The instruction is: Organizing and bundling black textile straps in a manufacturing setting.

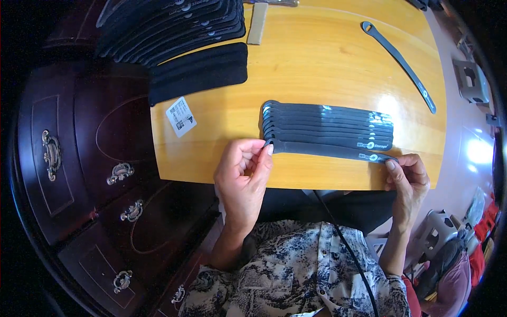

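Note:
Between my two hands a black hook-and-loop strap (322, 151) is stretched out flat near the table's front edge. My left hand (244, 171) pinches its looped end between thumb and fingers. At the other end, the tip is gripped by my right hand (409, 177). Just beyond it lies an overlapping row of several like straps (327, 122), their looped ends lined up on the left. One more strap (398, 63) lies alone and slanted at the far right of the table.
Stacked bundles of black straps (177, 31) stand at the far left, with another black bundle (203, 70) in front. A white printed label (181, 117) lies near the left edge of the wooden table (211, 119). Beyond is a cardboard strip (257, 24). Dark drawers (100, 211) flank the left side.

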`<action>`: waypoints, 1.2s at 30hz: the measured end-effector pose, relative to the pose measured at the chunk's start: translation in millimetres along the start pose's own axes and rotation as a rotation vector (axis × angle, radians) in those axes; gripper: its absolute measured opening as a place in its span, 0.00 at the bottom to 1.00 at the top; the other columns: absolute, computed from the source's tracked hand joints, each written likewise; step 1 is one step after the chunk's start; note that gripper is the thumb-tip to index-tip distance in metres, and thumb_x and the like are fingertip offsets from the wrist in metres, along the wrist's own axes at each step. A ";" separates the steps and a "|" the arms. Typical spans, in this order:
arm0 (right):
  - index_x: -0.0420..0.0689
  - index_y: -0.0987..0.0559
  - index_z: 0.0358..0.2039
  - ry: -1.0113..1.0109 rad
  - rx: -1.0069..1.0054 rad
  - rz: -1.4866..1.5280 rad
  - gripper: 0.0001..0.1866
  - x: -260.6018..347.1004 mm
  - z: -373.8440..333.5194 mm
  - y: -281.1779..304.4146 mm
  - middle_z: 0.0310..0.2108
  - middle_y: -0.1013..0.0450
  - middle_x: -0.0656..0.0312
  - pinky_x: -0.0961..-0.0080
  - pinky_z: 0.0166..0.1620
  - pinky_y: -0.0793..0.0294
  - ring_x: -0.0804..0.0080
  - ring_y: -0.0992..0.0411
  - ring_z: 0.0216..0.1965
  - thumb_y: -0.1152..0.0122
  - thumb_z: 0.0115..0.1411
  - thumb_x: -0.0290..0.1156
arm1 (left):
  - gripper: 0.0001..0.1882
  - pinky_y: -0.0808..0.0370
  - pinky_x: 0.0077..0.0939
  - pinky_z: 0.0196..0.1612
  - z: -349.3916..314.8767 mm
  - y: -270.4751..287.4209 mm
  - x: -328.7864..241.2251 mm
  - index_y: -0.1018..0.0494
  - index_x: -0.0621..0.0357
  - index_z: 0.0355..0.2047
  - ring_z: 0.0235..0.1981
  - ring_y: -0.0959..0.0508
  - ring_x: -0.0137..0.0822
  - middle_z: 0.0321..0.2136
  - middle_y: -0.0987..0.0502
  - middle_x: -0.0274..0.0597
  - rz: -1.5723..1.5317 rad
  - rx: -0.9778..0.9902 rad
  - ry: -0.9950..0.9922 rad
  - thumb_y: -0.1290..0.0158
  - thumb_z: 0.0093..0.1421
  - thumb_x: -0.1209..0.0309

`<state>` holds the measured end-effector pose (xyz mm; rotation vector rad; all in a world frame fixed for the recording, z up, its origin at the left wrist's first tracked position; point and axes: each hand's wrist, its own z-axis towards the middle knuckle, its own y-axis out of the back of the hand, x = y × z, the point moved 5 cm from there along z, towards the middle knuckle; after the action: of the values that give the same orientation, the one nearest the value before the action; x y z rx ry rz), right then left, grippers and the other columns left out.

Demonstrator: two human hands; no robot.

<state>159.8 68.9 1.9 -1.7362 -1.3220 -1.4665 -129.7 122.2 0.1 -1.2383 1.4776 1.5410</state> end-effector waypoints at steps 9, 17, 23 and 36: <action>0.41 0.26 0.29 0.007 -0.004 -0.014 0.07 1.4 2.9 -2.1 0.19 0.30 0.67 0.89 0.18 0.37 0.86 0.36 0.17 0.34 0.56 0.24 | 0.07 0.32 0.12 0.23 3.3 -1.0 0.3 0.28 0.63 0.32 0.20 0.29 0.17 0.22 0.25 0.33 0.043 -0.016 -0.018 0.41 0.56 0.80; 0.41 0.26 0.28 -0.010 -0.025 -0.028 0.08 -0.4 3.0 -2.3 0.20 0.30 0.68 0.89 0.18 0.38 0.86 0.36 0.16 0.33 0.55 0.25 | 0.07 0.31 0.12 0.24 3.7 -2.6 -2.0 0.28 0.63 0.32 0.20 0.29 0.18 0.22 0.25 0.33 0.049 -0.029 -0.037 0.41 0.55 0.80; 0.40 0.25 0.29 -0.006 -0.008 -0.032 0.07 0.6 3.4 -2.3 0.20 0.29 0.67 0.89 0.18 0.38 0.86 0.36 0.17 0.33 0.55 0.26 | 0.07 0.31 0.13 0.24 3.9 -2.9 -2.7 0.29 0.63 0.32 0.21 0.29 0.18 0.22 0.25 0.34 0.035 -0.011 -0.026 0.41 0.55 0.81; 0.41 0.25 0.28 -0.011 -0.033 -0.055 0.08 1.5 3.7 -4.5 0.20 0.29 0.68 0.90 0.17 0.38 0.87 0.36 0.17 0.33 0.56 0.27 | 0.07 0.30 0.14 0.24 3.8 -3.6 -6.0 0.30 0.64 0.33 0.21 0.28 0.19 0.23 0.25 0.36 0.091 -0.002 -0.005 0.42 0.56 0.82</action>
<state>157.3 74.3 1.3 -1.7441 -1.3689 -1.5193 -125.0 127.3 4.1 -1.1818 1.5484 1.6038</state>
